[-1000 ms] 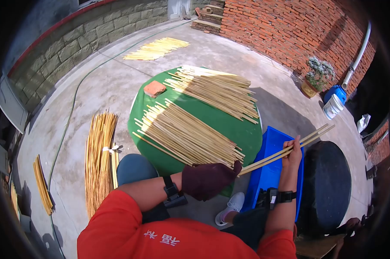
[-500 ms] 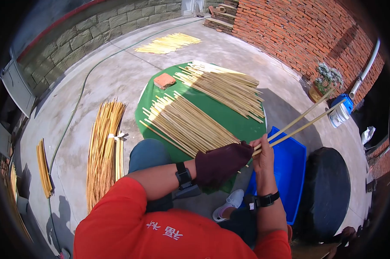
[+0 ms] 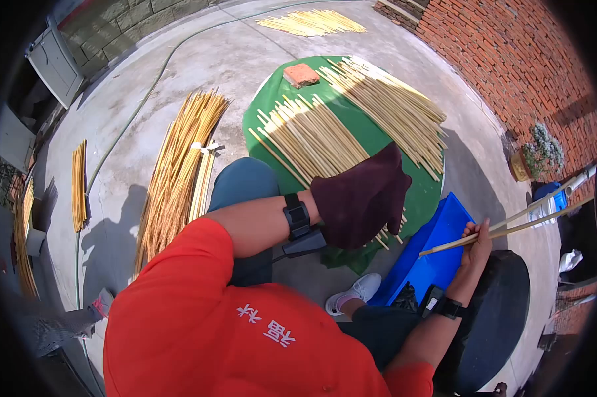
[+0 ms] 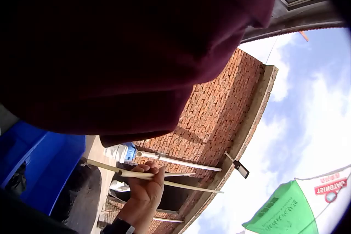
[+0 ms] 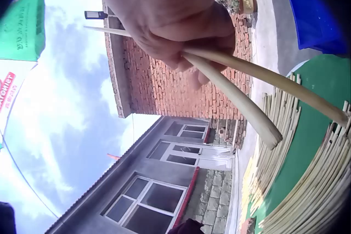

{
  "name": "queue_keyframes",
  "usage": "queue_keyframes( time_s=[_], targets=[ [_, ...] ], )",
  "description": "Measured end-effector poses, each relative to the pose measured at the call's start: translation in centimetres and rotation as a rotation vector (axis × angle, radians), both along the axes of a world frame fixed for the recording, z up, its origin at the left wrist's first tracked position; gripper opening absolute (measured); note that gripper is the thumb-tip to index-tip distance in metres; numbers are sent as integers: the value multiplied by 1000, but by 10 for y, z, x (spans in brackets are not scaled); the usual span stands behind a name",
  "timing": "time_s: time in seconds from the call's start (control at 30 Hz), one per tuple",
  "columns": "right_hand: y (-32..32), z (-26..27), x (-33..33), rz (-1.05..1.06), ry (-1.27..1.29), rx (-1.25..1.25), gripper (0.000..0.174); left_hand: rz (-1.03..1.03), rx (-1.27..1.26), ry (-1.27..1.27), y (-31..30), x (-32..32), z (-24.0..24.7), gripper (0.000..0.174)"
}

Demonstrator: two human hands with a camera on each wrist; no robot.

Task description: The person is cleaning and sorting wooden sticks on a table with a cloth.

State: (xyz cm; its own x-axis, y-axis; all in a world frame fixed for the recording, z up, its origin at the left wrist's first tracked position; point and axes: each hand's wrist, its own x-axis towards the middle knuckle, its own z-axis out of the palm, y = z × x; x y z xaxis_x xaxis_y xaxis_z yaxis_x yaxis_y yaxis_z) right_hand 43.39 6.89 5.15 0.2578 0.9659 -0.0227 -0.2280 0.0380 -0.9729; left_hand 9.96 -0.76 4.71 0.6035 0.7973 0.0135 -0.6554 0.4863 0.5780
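Two long pale sticks (image 3: pixel 510 229) are held in my bare right hand (image 3: pixel 476 246), at the right above the blue tub (image 3: pixel 437 231); in the right wrist view my right hand (image 5: pixel 181 20) curls round the sticks (image 5: pixel 236 91), whose near ends stand apart. My left hand (image 3: pixel 361 195), in a dark maroon glove, is over the lower end of the nearer row of sticks (image 3: pixel 312 135) on the green round surface (image 3: pixel 272 99). The glove (image 4: pixel 137 47) fills much of the left wrist view, and its fingertips and any contact with the sticks are hidden.
A second row of sticks (image 3: pixel 388 109) and a brick piece (image 3: pixel 301 75) lie on the green surface. At the left, a tied bundle (image 3: pixel 179 172) lies on the ground. A black round object (image 3: pixel 497 317) stands right of the tub, near my right forearm.
My right hand has moved right, away from my gloved left hand, carrying the two sticks. My left hand has come over the nearer row's lower end. The head view has shifted.
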Motion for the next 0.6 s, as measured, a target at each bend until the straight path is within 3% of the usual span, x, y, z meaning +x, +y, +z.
queue_keyframes(
  time_s=[0.17, 0.2, 0.3, 0.33, 0.4, 0.47, 0.6],
  targets=[
    [-13, -9, -68, 237, -371, -75, 21, 162, 149, 47, 3, -4, -5, 20],
    [-14, -13, -77, 240, -386, -79, 21, 109, 489, 297, 13, -1, -16, 14],
    [-13, -40, -100, 349, -530, -71, 19, 106, 508, 401, 1, 3, -27, 24],
    [-10, -56, -103, 384, -616, -72, 19, 12, 468, 323, 2, 6, -33, 25],
    [3, -81, -117, 436, -720, -77, 20, 76, 481, 317, 2, 2, -40, 25],
    [12, -100, -131, 672, -860, 254, 25, 152, 508, 336, 2, -1, -47, 25],
    [40, -117, -163, 699, -969, 264, 25, 301, 568, 404, 4, -12, -59, 24]
  ],
)
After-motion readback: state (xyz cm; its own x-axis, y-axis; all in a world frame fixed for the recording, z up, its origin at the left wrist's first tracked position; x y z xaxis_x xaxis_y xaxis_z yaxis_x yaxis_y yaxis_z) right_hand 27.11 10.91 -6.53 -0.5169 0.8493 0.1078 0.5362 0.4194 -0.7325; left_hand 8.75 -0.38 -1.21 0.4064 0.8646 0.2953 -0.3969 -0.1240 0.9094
